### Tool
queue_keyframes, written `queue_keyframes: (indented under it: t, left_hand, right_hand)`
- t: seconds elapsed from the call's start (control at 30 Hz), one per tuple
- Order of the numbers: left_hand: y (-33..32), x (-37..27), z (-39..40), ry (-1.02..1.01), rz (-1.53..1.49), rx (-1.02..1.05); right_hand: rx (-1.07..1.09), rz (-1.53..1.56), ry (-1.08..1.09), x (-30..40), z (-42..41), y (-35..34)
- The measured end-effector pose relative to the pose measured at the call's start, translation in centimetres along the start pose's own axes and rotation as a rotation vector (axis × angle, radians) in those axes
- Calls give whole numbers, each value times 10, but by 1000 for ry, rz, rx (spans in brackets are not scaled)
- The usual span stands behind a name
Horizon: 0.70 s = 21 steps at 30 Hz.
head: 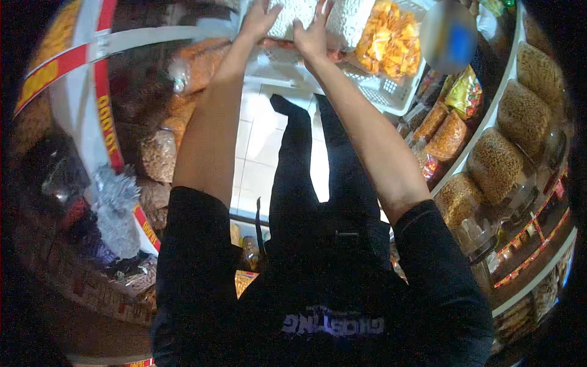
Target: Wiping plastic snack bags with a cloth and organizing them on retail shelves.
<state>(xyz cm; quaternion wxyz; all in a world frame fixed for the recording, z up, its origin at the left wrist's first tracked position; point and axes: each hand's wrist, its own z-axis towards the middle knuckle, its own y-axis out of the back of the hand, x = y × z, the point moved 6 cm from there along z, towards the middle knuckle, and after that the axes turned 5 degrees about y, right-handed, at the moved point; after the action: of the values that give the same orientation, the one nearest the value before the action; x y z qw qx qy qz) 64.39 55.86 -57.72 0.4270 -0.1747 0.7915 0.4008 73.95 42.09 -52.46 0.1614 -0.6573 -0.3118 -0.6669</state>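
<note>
At the top of the view, a clear bag of small white pieces (291, 16) sits between my two hands. My left hand (260, 20) grips its left side, with the fingertips cut off by the picture's edge. My right hand (312, 41) holds its right side, thumb on the front. Against the right hand's fingers stands a second bag of white pieces (351, 23). Farther right, a clear bag of orange chips (390, 39) lies in a white slatted plastic basket (401, 108). Some reddish packaging shows under the white bags.
Bagged snacks (158, 156) line a shelf on the left, where a grey feather duster (114, 206) hangs by a price strip (106, 124). Shelves with bags of brown pellets (495, 158) curve along the right. Beyond the basket is a blurred patch (449, 36). White floor tiles (257, 137) show below.
</note>
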Motion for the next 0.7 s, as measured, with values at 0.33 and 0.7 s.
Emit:
queue_keyframes:
  t: [0.33,0.7]
  left_hand:
    - [-14,-61,-70,17,-45,-305]
    - [102,-215,-272,34,-738,-658]
  right_hand:
    - [111,-102,-112,-6,-28,33]
    - [737,242,130,212,-54,49]
